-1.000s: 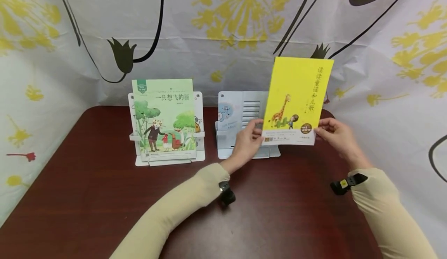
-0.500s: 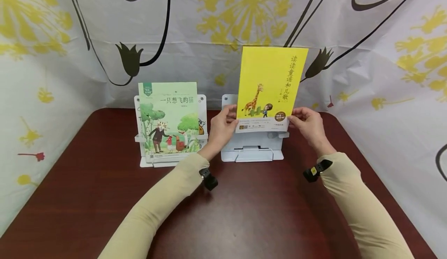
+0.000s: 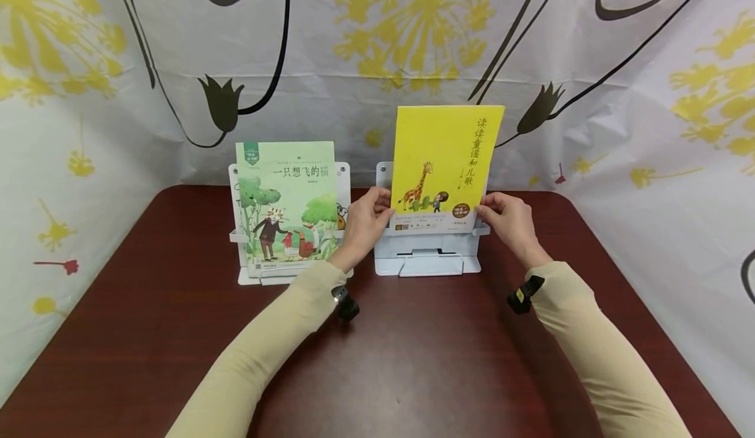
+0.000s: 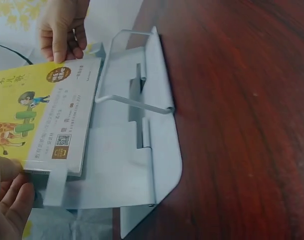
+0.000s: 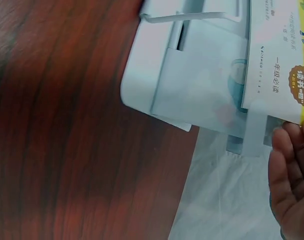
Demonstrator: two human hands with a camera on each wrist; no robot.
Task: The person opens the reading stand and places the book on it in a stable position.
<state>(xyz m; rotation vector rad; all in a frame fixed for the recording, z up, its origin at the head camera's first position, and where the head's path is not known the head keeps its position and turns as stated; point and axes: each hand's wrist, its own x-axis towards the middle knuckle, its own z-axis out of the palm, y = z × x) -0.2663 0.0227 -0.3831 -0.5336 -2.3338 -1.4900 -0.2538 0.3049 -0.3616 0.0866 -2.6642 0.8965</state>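
Note:
A yellow book (image 3: 446, 156) with a giraffe on its cover is held upright against the right-hand white book stand (image 3: 429, 264). My left hand (image 3: 367, 225) pinches its lower left edge, and my right hand (image 3: 510, 223) pinches the lower right edge. In the left wrist view the book's bottom corner (image 4: 74, 167) lies behind the stand's side clip (image 4: 56, 186). A gap separates the book's bottom edge from the wire holder (image 4: 134, 102). The right wrist view shows the other corner of the book (image 5: 264, 95) behind a clip (image 5: 254, 134).
To the left, a green book (image 3: 289, 205) stands on a second white book stand (image 3: 243, 274). Both stands are on a dark red wooden table (image 3: 383, 359). Behind them hangs a white curtain (image 3: 307, 110) with yellow and dark flower prints.
The yellow book has moved left in front of the right-hand stand, rising and then coming down between the side clips. Both hands have moved with it and kept their grip.

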